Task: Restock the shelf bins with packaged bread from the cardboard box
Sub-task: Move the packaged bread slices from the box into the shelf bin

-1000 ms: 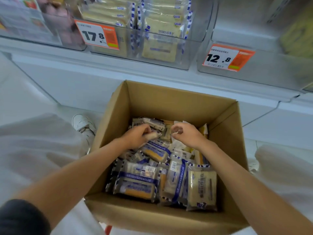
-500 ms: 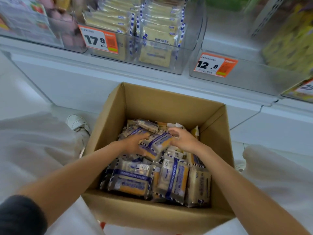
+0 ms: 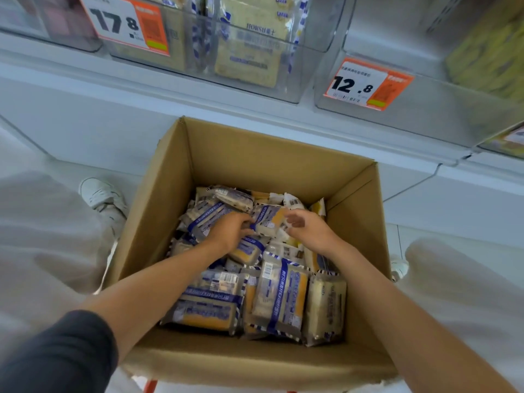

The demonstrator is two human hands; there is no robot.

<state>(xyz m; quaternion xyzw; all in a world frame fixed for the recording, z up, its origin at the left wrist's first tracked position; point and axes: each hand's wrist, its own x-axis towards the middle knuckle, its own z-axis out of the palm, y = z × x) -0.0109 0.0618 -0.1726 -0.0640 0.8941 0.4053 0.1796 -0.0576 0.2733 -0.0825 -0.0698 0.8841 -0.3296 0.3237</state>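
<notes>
An open cardboard box (image 3: pixel 255 160) sits in front of me, filled with several blue-and-white wrapped bread packets (image 3: pixel 280 296). Both of my hands are inside, over the far part of the pile. My left hand (image 3: pixel 228 232) pinches the left edge of one bread packet (image 3: pixel 269 218), which is tilted up from the pile. My right hand (image 3: pixel 310 231) hovers at that packet's right edge with fingers curled and apart. Above, a clear shelf bin (image 3: pixel 312 63) with a 17.8 price tag (image 3: pixel 127 24) holds similar upright packets.
A second clear bin (image 3: pixel 442 114) with a 12.8 price tag (image 3: pixel 368 83) stands to the right, with yellow packs behind it. The white shelf edge (image 3: pixel 141 89) runs above the box. My light trouser legs flank the box, and a white shoe (image 3: pixel 99 194) is at the left.
Both hands have stayed in the far part of the box, shuffling packets. One packet has come up between them. The view has moved closer to the shelf.
</notes>
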